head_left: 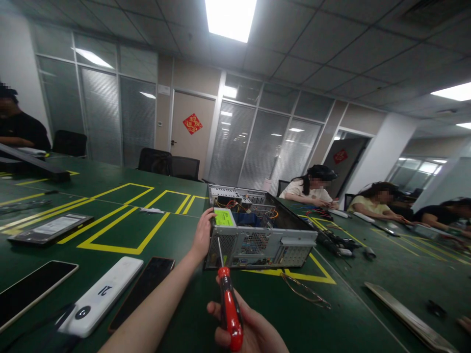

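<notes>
one red screwdriver point(231, 305), two phones point(37, 290)

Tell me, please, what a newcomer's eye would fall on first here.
The red-and-black screwdriver in the right hand probably wins, low in the centre, its shaft pointing up at the open grey metal computer case. Then come the yellow-green label at the case's left corner, beside the left hand, and the rectangular white ceiling light at the picture's top.

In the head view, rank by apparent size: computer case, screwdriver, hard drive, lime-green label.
1. Computer case
2. Screwdriver and hard drive: too alike to rank; the former is nearer the camera
3. Lime-green label
</notes>
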`<state>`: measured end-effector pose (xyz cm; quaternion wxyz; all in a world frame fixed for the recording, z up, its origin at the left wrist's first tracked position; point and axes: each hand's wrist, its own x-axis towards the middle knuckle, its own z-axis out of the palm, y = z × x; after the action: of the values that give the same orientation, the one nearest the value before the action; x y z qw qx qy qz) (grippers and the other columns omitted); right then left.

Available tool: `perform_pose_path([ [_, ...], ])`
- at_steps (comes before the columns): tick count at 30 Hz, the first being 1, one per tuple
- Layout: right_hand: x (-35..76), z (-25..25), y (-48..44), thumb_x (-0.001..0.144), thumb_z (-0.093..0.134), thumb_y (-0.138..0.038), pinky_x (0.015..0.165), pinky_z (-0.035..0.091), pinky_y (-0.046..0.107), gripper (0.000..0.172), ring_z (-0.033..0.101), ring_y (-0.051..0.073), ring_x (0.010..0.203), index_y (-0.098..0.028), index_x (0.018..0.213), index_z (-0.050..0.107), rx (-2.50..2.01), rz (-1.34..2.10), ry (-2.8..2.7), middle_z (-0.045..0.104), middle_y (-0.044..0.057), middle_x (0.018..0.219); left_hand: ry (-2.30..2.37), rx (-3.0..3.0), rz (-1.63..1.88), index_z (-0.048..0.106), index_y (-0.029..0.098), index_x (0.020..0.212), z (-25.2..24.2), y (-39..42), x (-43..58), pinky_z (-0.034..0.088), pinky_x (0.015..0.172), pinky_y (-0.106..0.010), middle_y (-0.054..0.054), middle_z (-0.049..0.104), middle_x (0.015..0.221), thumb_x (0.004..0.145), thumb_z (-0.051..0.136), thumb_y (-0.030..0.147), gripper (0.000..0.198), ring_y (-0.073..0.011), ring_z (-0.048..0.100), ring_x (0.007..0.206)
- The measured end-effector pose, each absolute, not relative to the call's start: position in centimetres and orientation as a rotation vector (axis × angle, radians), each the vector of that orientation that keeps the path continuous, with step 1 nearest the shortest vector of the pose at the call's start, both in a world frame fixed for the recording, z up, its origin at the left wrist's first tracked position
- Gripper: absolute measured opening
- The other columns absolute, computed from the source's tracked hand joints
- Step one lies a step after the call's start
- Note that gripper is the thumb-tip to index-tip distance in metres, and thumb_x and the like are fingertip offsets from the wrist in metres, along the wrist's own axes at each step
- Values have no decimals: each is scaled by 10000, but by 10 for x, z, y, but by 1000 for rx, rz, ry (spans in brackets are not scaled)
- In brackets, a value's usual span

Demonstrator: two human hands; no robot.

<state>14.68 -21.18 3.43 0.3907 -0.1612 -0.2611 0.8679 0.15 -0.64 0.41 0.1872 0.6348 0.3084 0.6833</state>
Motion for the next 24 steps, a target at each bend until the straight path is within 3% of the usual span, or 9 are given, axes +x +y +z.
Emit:
perform_pose_path([
  [6, 147, 37, -211, 662, 715, -133, 754, 472, 301, 706, 670, 206, 971, -270, 1314, 482, -389, 2210, -676, 626, 117, 1300, 861, 1786, 1931, 583, 225, 1117, 4, -7, 2, 347, 1146, -434, -92, 516, 1383, 989, 242, 493, 451, -211, 471, 1318],
  [11, 145, 30, -211, 712, 797, -183, 883, 453, 352, 803, 661, 218, 1055, -287, 1396, 389, -446, 2176, -767, 645, 125, 1257, 870, 1790, 1931, 585, 218, 1121, 4, -6, 1, 347, 1146, -440, -93, 515, 1384, 991, 232, 496, 467, -212, 471, 1320],
  [15, 144, 25, -212, 687, 842, -319, 735, 463, 248, 631, 672, 147, 864, -190, 1236, 560, -467, 2136, -686, 705, 68, 1018, 868, 1790, 1924, 590, 229, 1121, 4, -7, 1, 348, 1149, -425, -84, 516, 1389, 989, 241, 494, 458, -213, 469, 1325],
  [18, 141, 25, -213, 620, 876, -387, 615, 427, 206, 558, 600, 90, 682, -116, 1056, 657, -505, 2133, -523, 668, 10, 794, 866, 1777, 1928, 591, 231, 1117, 4, -7, 1, 353, 1146, -422, -83, 518, 1389, 987, 246, 495, 454, -214, 471, 1323],
  [21, 139, 26, -214, 610, 877, -405, 546, 397, 190, 482, 596, 91, 635, -116, 947, 687, -600, 2161, -485, 692, 41, 831, 864, 1778, 1922, 587, 226, 1120, 5, -7, 1, 345, 1150, -432, -85, 513, 1394, 988, 248, 486, 447, -214, 467, 1326],
  [24, 140, 25, -213, 697, 822, -396, 430, 278, 154, 436, 503, 42, 490, -159, 1031, 673, -627, 2159, -563, 722, 78, 950, 854, 1774, 1927, 588, 233, 1117, 5, -8, 1, 343, 1152, -435, -83, 515, 1391, 987, 256, 484, 436, -216, 467, 1326],
])
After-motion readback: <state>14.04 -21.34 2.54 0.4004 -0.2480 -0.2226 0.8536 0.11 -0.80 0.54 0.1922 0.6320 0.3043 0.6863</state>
